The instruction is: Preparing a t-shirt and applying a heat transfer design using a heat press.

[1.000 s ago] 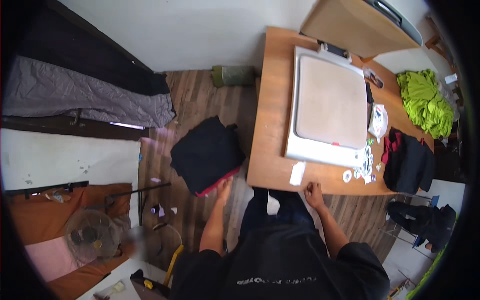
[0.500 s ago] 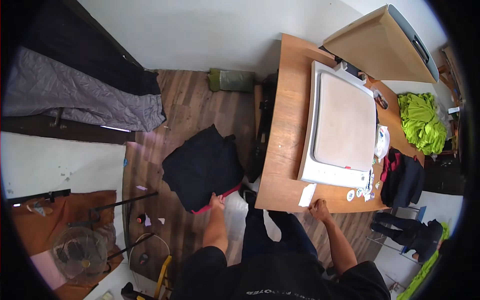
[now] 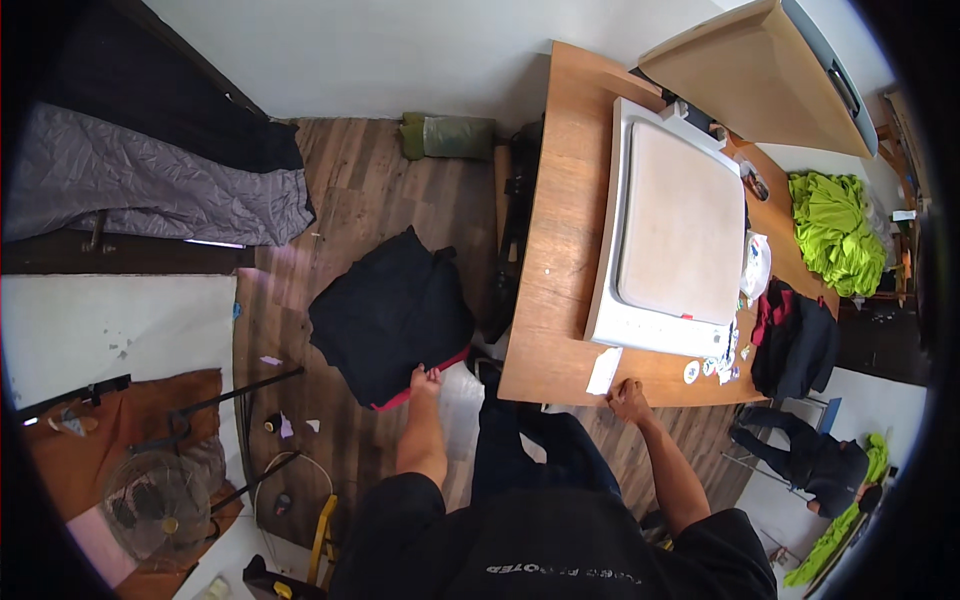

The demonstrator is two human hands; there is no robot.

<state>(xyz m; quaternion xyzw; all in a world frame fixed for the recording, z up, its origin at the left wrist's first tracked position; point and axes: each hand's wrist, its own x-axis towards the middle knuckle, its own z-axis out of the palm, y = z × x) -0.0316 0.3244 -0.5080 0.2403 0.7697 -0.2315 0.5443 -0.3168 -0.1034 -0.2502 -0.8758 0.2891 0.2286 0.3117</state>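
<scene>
To the left of the table, a black garment (image 3: 400,315) with a red edge lies in a loose heap low down. My left hand (image 3: 425,382) is closed on its near side, by the red edge. At the near edge of the brown wooden table (image 3: 560,220), my right hand (image 3: 629,402) rests with bent fingers pressed together; whatever may be in them is hidden. Just beyond that hand lies a slip of white paper (image 3: 604,371). A white heat press (image 3: 683,215) with a beige padded bed and raised top (image 3: 750,80) takes up much of the table.
Dark and red clothes (image 3: 793,335) and a lime-green fabric pile (image 3: 840,232) sit to the right. Stickers (image 3: 715,366) dot the tabletop. A fan (image 3: 160,500) stands lower left, a green bundle (image 3: 450,136) lies by the wall. Another person (image 3: 830,470) is at far right.
The whole view has shifted slightly, moving things a little up and left. Both hands keep their places, the left on the garment and the right at the table edge.
</scene>
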